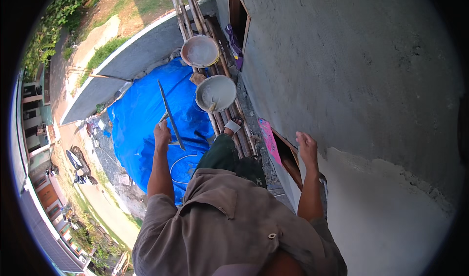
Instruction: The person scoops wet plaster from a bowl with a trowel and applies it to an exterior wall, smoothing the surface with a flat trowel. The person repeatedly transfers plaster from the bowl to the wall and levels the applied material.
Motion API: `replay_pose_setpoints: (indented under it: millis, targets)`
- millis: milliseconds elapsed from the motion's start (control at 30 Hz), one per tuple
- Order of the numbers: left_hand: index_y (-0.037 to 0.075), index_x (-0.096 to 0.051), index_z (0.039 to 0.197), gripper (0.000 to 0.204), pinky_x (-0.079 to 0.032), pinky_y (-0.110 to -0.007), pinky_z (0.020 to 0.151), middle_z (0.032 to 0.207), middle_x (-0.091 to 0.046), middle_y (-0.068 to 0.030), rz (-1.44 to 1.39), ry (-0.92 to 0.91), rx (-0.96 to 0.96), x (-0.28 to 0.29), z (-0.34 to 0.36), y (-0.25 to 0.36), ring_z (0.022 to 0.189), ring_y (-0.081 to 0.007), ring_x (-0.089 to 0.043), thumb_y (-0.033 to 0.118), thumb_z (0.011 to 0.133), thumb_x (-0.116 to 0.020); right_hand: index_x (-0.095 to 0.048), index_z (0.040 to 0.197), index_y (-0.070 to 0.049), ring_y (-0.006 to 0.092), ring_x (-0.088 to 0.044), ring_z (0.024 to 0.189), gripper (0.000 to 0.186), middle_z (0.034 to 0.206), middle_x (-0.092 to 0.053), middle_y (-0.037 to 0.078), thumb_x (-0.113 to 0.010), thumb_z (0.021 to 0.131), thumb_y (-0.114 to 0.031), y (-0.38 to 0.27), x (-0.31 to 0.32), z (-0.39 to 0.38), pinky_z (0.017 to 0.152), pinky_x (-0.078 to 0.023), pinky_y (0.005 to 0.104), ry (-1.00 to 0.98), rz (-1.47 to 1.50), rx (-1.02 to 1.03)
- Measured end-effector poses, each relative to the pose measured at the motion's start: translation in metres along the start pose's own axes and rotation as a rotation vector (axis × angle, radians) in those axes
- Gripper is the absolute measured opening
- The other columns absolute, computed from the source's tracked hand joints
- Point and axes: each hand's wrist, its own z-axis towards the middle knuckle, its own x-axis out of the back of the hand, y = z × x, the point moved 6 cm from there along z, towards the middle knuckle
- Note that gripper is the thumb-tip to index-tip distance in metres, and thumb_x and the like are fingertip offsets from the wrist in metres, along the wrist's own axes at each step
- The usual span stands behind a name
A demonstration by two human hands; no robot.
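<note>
The left hand is gripping a flat trowel, fingers wrapped about its handle, while a nearer bucket and a farther bucket are resting beyond it rightward, and the right hand is hovering half-curled beside the grey wall, contents undeterminable.

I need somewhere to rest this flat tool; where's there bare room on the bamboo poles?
Beyond the far basin, the bamboo poles show bare. Around the near basin it's crowded by the brown block and sandaled foot. A hand could probably pass between the flat tool in the left hand and the right hand.
</note>
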Motion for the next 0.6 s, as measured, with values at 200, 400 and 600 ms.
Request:
replay_pose_setpoints:
  millis: [200,400,600]
  targets:
    - [0.005,-0.052,0.088,0.020,-0.035,-0.026,0.034,0.058,-0.049,-0.0024,-0.193,-0.059,0.002,-0.017,0.025,0.025,0.040,-0.0103,-0.044,0.024,0.089,-0.060,-0.065,0.105,0.004,0.0244,-0.065,0.091,0.036,0.097,-0.068,0.015,-0.058,0.094,-0.029,-0.009,-0.023,0.049,0.079,-0.049,0.0326,-0.033,-0.137,0.106]
    - [0.002,-0.057,0.094,0.022,-0.040,-0.026,0.041,0.067,-0.057,-0.0033,-0.177,-0.013,0.042,0.007,0.008,-0.021,0.047,-0.0099,-0.050,0.024,0.091,-0.058,-0.063,0.112,0.005,0.0216,-0.065,0.092,0.042,0.096,-0.068,0.014,-0.057,0.094,-0.033,0.004,-0.043,0.061,0.080,-0.049,0.0312,-0.114,-0.125,0.004]
    - [0.004,-0.058,0.111,0.026,-0.050,-0.028,0.062,0.089,-0.064,-0.0038,-0.202,-0.005,0.036,0.016,-0.006,-0.050,0.073,-0.0128,-0.062,0.024,0.094,-0.055,-0.065,0.107,0.004,0.0164,-0.063,0.081,0.042,0.085,-0.068,0.011,-0.058,0.093,-0.035,0.011,-0.073,0.089,0.075,-0.049,0.0301,-0.135,-0.104,-0.039]
